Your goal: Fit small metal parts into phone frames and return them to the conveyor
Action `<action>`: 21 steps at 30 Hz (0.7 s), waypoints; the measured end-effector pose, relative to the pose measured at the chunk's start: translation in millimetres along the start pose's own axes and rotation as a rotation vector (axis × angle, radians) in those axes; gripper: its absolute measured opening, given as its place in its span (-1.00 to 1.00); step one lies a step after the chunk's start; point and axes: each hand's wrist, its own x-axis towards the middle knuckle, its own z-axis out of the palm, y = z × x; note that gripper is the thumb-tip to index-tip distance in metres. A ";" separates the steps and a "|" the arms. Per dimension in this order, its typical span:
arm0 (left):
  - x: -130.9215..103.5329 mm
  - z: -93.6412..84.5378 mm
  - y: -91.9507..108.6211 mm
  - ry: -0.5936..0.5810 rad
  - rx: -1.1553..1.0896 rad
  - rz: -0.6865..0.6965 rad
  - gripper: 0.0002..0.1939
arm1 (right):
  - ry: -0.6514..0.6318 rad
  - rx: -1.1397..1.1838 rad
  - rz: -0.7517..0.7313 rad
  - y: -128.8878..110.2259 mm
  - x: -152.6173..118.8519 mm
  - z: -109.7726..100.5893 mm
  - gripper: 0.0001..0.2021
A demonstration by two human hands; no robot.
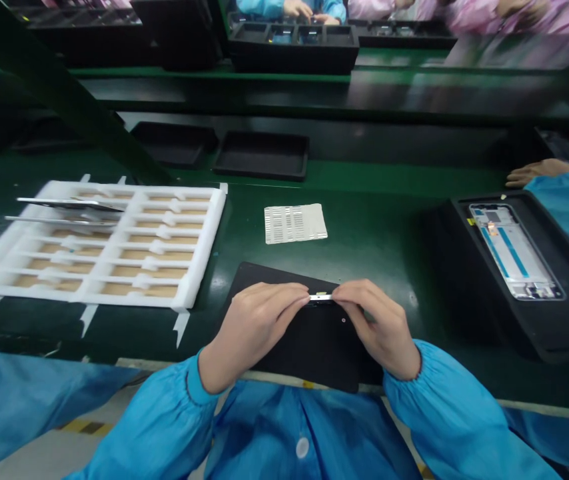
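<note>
Head view: left hand (259, 317), right hand (377, 320) pinching slim part (320, 297) over black mat (304, 360); handling looks midway, grip made, release not yet

Electronics factory, green workbench (374, 247), slotted white tray (207, 247), phone frame (524, 255), co-workers' pink sleeves (477, 21)

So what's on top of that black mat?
Over the mat, the left hand and right hand pinch a thin silvery piece. A small pale dot shows on its surface. The hands cover part of the mat, so what lies beneath them can't be seen.
</note>
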 end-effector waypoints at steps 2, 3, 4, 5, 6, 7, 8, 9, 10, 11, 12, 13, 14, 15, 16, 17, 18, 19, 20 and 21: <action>1.6 -1.8 0.0 -0.017 0.007 0.022 -0.91 | -0.044 -0.091 -0.099 0.8 -2.2 0.5 -0.70; 1.8 -2.4 -0.3 -0.022 -0.001 0.030 -0.91 | -0.061 -0.137 -0.139 1.3 -3.0 0.7 -0.66; 1.8 -2.6 -0.6 -0.022 -0.016 0.029 -0.92 | -0.070 -0.174 -0.168 1.9 -3.5 1.0 -0.64; 1.4 -2.4 -1.0 -0.015 -0.035 0.022 -0.92 | -0.072 -0.194 -0.183 2.5 -3.9 1.4 -0.63; 0.8 -1.8 -1.4 -0.004 -0.052 0.011 -0.93 | -0.068 -0.194 -0.189 3.2 -4.0 2.0 -0.62; 0.2 -1.0 -1.7 0.011 -0.065 0.002 -0.93 | -0.060 -0.178 -0.185 4.0 -4.1 2.6 -0.63; -0.3 0.1 -1.8 0.025 -0.073 -0.005 -0.93 | -0.050 -0.155 -0.178 4.7 -4.2 3.3 -0.63; -0.7 1.2 -1.7 0.037 -0.074 -0.006 -0.93 | -0.041 -0.132 -0.172 5.3 -4.3 3.9 -0.63; -0.8 2.1 -1.4 0.043 -0.068 -0.003 -0.93 | -0.034 -0.114 -0.169 5.6 -4.4 4.4 -0.63; -0.5 2.8 -0.9 0.045 -0.058 0.002 -0.94 | -0.028 -0.103 -0.169 5.7 -4.5 4.8 -0.62; 0.0 3.1 -0.4 0.042 -0.047 0.007 -0.94 | -0.029 -0.100 -0.169 5.6 -4.7 5.0 -0.61; 0.7 3.0 0.3 0.033 -0.035 0.012 -0.94 | -0.031 -0.105 -0.169 5.4 -4.8 5.0 -0.60; 1.6 2.6 0.9 0.020 -0.024 0.014 -0.94 | -0.035 -0.116 -0.173 5.0 -5.0 5.0 -0.58; 2.6 1.8 1.5 0.006 -0.017 0.014 -0.93 | -0.039 -0.130 -0.178 4.7 -5.1 4.8 -0.57; 3.7 1.0 2.0 -0.006 -0.014 0.012 -0.92 | -0.040 -0.146 -0.187 4.4 -5.1 4.7 -0.56; 4.7 0.0 2.3 -0.018 -0.013 0.012 -0.91 | -0.040 -0.165 -0.199 4.4 -5.1 4.5 -0.56; 5.7 -0.8 2.5 -0.025 -0.011 0.013 -0.91 | -0.039 -0.187 -0.211 4.6 -5.1 4.5 -0.57; 6.4 -1.5 2.5 -0.028 -0.005 0.015 -0.90 | -0.037 -0.215 -0.223 5.0 -5.0 4.5 -0.58; 6.8 -1.9 2.4 -0.027 0.003 0.018 -0.89 | -0.041 -0.247 -0.232 5.5 -5.0 4.6 -0.59; 6.6 -1.9 2.1 -0.024 0.011 0.023 -0.89 | -0.047 -0.283 -0.241 6.1 -5.1 4.9 -0.60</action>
